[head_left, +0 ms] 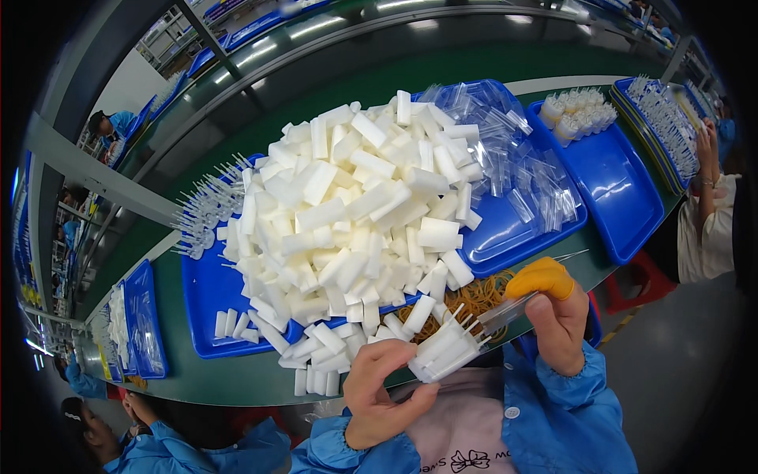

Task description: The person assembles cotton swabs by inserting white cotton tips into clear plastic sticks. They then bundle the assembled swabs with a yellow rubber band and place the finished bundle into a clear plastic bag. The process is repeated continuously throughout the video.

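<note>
Green bench (237, 379): left hand (379, 395) grips foam bundle (444, 351), right hand (557, 316) adds sleeve (505, 312).

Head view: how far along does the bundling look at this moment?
Done: banded bundles sit on the far blue tray. In hand: left hand grips a bundle; right hand holds a clear sleeve. Left: a big pile of white pieces.

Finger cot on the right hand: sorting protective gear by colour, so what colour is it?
Orange-yellow; the finger cot on the right hand shows best in the head view.
</note>
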The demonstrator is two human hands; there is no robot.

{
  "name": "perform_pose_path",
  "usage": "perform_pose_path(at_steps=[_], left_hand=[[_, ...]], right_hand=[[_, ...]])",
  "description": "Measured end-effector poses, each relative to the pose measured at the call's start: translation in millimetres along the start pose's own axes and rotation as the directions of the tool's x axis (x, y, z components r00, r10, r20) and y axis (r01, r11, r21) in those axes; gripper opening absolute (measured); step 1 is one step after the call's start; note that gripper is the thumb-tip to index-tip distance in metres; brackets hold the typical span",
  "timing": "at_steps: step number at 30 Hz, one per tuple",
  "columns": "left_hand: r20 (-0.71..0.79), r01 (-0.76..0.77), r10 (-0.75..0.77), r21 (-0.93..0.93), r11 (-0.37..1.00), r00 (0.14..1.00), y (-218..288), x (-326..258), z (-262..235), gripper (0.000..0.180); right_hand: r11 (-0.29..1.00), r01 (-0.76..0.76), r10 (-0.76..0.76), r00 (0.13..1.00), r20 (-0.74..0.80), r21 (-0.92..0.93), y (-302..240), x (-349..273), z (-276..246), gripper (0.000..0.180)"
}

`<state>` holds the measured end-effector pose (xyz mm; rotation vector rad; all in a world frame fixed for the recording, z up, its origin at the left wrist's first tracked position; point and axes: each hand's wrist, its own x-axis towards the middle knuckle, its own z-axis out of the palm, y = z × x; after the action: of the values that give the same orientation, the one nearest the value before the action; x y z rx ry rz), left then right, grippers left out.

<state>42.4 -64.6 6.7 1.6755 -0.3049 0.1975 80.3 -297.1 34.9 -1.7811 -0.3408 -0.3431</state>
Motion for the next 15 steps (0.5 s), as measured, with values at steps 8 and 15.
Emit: perform_pose_path(at_steps=[8,15], left_hand=[[0.017,-0.152,0.151,0.168,0.974,0.988,5,5,2,0.051],[0.078,-0.156,0.14,0.249,0.956,0.987,13,8,2,0.051]], right_hand=[[0.95,-0.118,0.158,0.98,-0.121,0.289,-1,-2,2,0.021],[0.975,-0.107,0.124,0.989,-0.078,0.197,1,-3,1,0.02]])
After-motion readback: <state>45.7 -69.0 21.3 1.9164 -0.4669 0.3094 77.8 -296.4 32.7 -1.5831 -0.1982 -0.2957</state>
